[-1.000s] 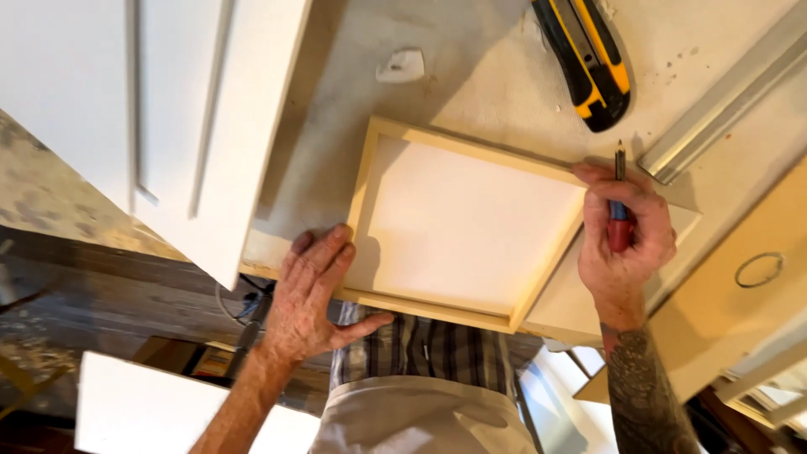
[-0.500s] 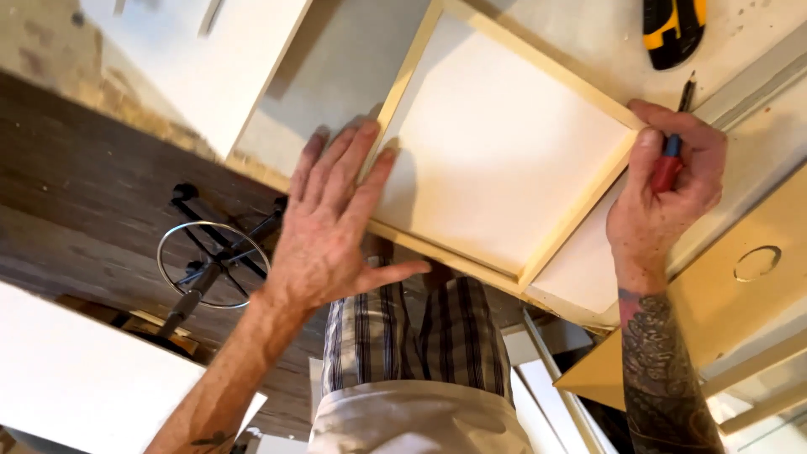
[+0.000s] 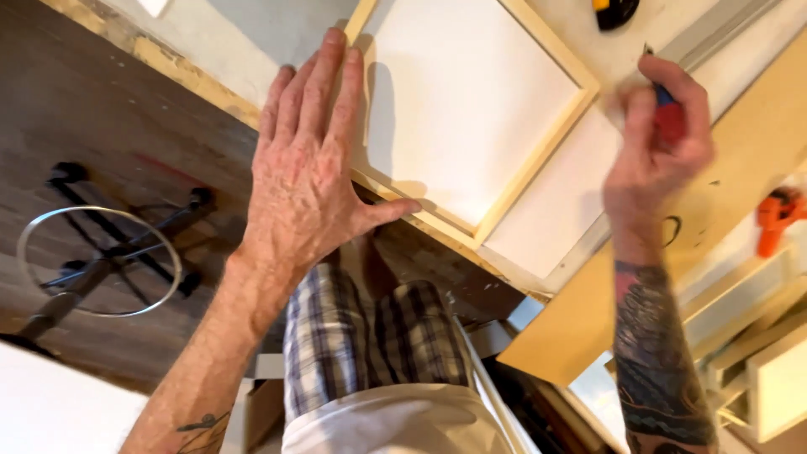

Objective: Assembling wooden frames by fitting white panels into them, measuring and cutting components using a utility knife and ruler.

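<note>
A square white panel with a pale wooden frame [image 3: 538, 143] lies on a white worktop [image 3: 563, 210]. My left hand [image 3: 307, 168] rests flat on the frame's near left corner, fingers spread, thumb along the near rail. My right hand [image 3: 660, 134] is closed around a red and blue marker [image 3: 668, 113] just past the frame's right corner, above the worktop. The hand is blurred with motion.
A yellow and black tool [image 3: 614, 10] lies at the top edge. A grey metal rail [image 3: 714, 34] runs beside it. A tan board [image 3: 731, 193] slopes at the right, with an orange clamp [image 3: 777, 219] beyond. A stool base with a metal ring [image 3: 101, 261] stands on the dark floor at the left.
The view has dropped toward the floor and closed in. My left hand has slid up onto the frame's corner. My right hand with the marker has lifted off the frame's right rail.
</note>
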